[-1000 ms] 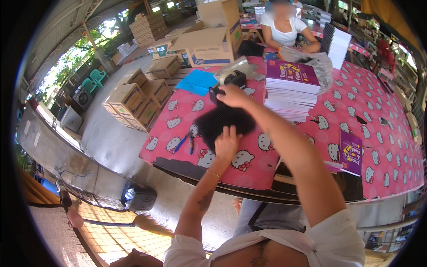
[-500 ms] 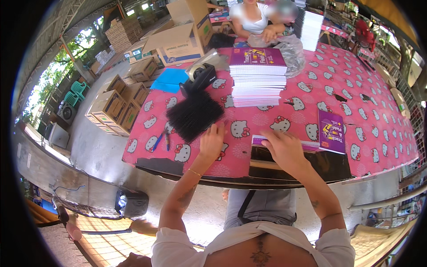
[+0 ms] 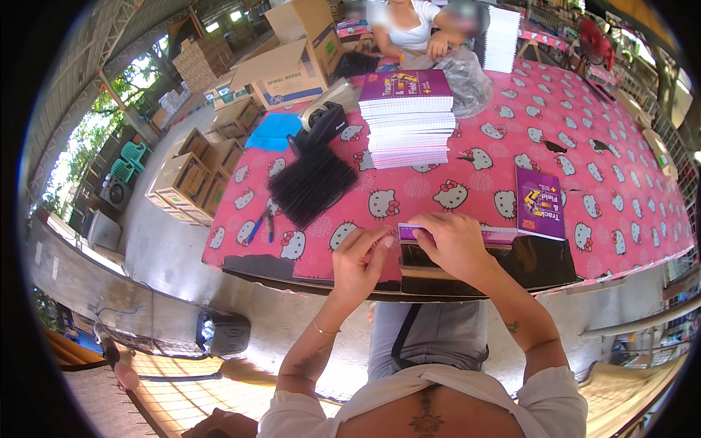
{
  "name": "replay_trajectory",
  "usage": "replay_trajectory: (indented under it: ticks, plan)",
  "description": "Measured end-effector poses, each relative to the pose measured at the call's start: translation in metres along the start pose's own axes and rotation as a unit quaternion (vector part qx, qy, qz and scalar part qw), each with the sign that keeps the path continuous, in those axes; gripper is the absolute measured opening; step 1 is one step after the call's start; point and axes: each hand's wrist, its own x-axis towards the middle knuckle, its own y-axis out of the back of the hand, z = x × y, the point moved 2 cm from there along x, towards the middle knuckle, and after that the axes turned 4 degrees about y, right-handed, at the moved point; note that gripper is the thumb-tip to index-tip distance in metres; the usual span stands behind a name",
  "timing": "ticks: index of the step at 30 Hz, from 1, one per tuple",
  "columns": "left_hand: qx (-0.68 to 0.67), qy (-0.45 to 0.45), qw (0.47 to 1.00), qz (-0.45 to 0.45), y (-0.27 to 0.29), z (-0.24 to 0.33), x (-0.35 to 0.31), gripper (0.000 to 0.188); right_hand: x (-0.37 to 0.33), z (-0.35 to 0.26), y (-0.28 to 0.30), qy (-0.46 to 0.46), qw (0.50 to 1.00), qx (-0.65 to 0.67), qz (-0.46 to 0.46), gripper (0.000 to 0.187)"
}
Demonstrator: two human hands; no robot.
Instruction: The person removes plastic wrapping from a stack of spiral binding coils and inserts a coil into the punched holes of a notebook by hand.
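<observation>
My left hand (image 3: 361, 260) is closed, thumb against fingers, just left of a thin purple-covered notebook (image 3: 498, 235) at the table's near edge. Whatever it pinches is too small to make out. Thumb and fingers of my right hand (image 3: 454, 239) grip the punched edge of that notebook near its left end, hiding part of it. Another purple notebook (image 3: 540, 204) lies to the right, its cover up. Beyond my left hand is a pile of black plastic binding coils (image 3: 312, 188). A tall stack of purple-covered notebooks (image 3: 406, 120) stands farther back.
A black tape dispenser (image 3: 321, 128) and a blue sheet (image 3: 276, 131) sit behind the coils. Two pens (image 3: 261, 228) lie at the left. Crumpled clear plastic (image 3: 467, 84) is behind the stack, near a seated person (image 3: 405, 29). Cardboard boxes (image 3: 191, 175) stand on the floor at the left.
My left hand has moved right and nearer, from the coil pile to the notebook's left end, its fingers now pinched. My right hand stays at the notebook.
</observation>
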Motion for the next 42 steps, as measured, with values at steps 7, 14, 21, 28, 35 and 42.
replay_trajectory:
  ticks: [7,14,21,28,35,42]
  plan:
    - [0.007,-0.034,0.999,-0.037,-0.003,-0.004,0.008,0.013,0.001,0.000,0.001,-0.012,1.000,0.012,0.001,0.013]
    - [0.098,-0.007,0.994,-0.051,-0.002,-0.020,0.019,0.018,0.000,-0.004,0.000,-0.006,1.000,0.004,0.014,0.009]
    - [0.032,-0.108,0.979,-0.170,0.005,-0.007,0.044,0.029,0.000,0.001,-0.002,0.009,1.000,0.011,0.024,0.010]
    - [0.097,-0.105,0.972,-0.189,0.001,0.001,0.049,0.024,-0.007,-0.002,0.026,0.037,0.997,-0.046,0.045,0.023]
    - [0.075,-0.113,0.972,-0.190,-0.009,0.009,0.061,0.021,-0.019,0.024,0.016,-0.006,0.999,-0.039,-0.014,0.017]
    - [0.292,-0.135,0.935,-0.147,-0.042,0.004,0.026,0.057,-0.017,0.020,0.018,-0.018,0.999,-0.040,-0.018,0.017]
